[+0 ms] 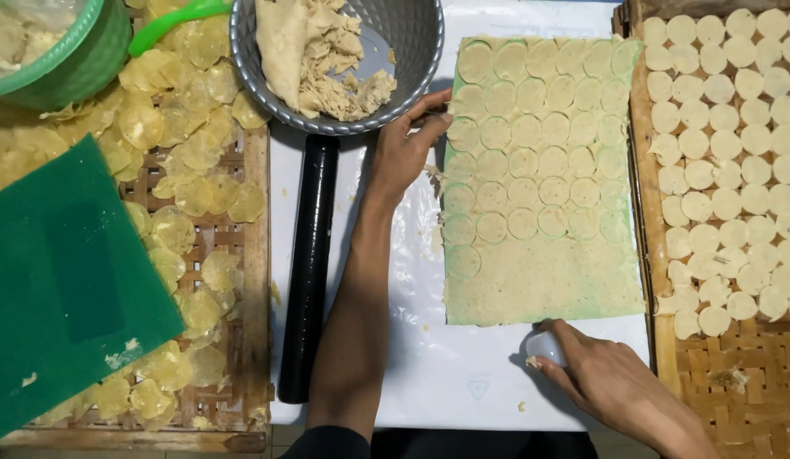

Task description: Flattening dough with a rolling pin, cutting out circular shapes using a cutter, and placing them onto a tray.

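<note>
A thin sheet of pale dough (543, 280) lies on a white board (446, 374), its upper part scored with many round cut-outs. My left hand (407, 149) rests on the sheet's upper left edge, fingers touching the dough beside the grey basket. My right hand (603, 378) is below the sheet's lower right corner, closed around a small white round cutter (543, 346) pressed to the board.
A grey basket (416, 51) of dough scraps sits at the top. A black rolling pin (310, 263) lies left of my arm. The right woven tray (743, 374) holds several dough discs. The left tray has translucent discs, a green mat (63, 289) and a green basket (89, 59).
</note>
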